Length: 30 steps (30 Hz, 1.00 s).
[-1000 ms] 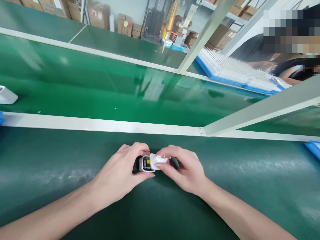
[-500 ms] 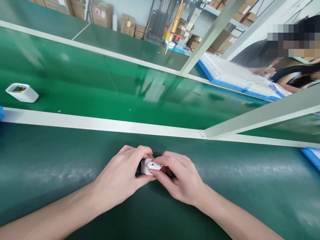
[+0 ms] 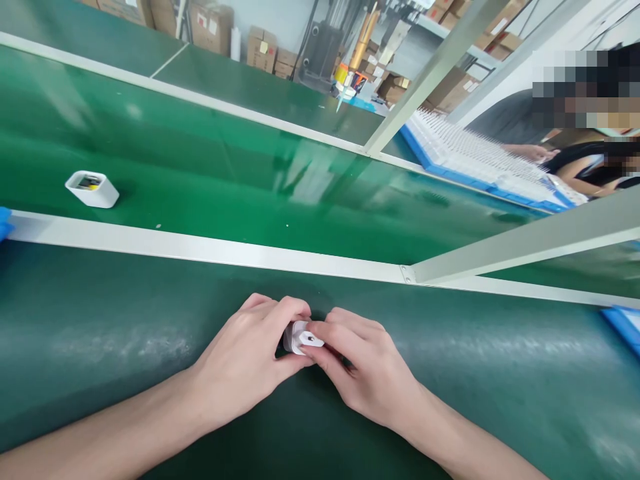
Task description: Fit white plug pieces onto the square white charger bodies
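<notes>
On the green bench, left hand and right hand pinch the charger, pin-face rightward.

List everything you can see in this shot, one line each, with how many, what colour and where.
plug: one, white, held between both hands
shell: one, white, open top, on the belt at left
belt: one, bright green, beyond the rail
rail: one, white, between bench and belt
bench: one, dark green, nearest
tray: one, blue, rows of white parts in it, far right
boxes: several, brown, at the back
people: two, upper right, beyond the tray
left hand: one, bare, grip on the plug
right hand: one, bare, grip on the plug
</notes>
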Motion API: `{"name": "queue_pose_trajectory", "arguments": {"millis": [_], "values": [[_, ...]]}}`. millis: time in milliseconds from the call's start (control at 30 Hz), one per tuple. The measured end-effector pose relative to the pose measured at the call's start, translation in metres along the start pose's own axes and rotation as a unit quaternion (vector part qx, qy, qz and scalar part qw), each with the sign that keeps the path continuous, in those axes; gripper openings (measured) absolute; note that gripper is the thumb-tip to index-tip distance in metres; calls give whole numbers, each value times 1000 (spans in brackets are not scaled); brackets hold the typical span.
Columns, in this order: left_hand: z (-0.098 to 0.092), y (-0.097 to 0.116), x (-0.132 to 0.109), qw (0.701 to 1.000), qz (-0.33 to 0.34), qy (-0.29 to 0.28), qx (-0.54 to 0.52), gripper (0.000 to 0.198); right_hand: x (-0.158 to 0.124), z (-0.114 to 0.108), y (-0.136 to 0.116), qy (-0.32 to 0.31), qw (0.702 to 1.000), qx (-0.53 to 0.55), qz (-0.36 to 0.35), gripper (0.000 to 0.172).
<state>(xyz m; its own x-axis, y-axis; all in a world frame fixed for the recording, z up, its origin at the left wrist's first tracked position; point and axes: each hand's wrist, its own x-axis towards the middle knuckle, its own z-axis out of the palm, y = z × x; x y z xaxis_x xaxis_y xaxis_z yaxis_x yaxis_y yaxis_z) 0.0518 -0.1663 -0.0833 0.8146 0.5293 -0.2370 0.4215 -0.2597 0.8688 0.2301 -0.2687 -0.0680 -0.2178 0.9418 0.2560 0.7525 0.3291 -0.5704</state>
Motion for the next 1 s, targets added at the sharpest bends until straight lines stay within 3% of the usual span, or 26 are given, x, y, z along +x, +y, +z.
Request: {"name": "queue_pose_trajectory", "arguments": {"millis": [200, 333, 400, 467, 567, 667, 733, 800, 900, 1000], "values": [[2, -1, -1, 999, 31, 12, 21, 23, 6, -1, -10, -20, 997, -78, -16, 25], [2, -4, -2, 999, 40, 23, 19, 26, 7, 2, -12, -6, 995, -102, -20, 24], [1, -4, -2, 999, 26, 21, -1, 33, 5, 4, -6, 8, 999, -42, -5, 19], [-1, -2, -2, 999, 2, 12, -36, 45, 1, 6, 5, 17, 995, 90, 46, 5], [-4, 2, -4, 996, -19, 3, -88, 57, -4, 8, 22, 84, 964, 235, 94, 21], [-8, 3, -6, 988, -21, 6, -152, 60, -5, 10, 30, 147, 956, 249, 57, 36], [-10, 3, -7, 982, -17, 8, -187, 65, -6, 12, 29, 136, 961, 241, 20, 53], [-11, 2, -6, 979, -16, 3, -203, 70, -6, 14, 24, 85, 975, 204, -12, 62], [-11, 3, -4, 976, -20, -14, -215, 77, -6, 14, 17, 34, 991, 124, -32, 49], [-11, 3, -3, 973, -23, -26, -227, 80, -5, 14, 12, 48, 994, 98, -30, 43]]}}
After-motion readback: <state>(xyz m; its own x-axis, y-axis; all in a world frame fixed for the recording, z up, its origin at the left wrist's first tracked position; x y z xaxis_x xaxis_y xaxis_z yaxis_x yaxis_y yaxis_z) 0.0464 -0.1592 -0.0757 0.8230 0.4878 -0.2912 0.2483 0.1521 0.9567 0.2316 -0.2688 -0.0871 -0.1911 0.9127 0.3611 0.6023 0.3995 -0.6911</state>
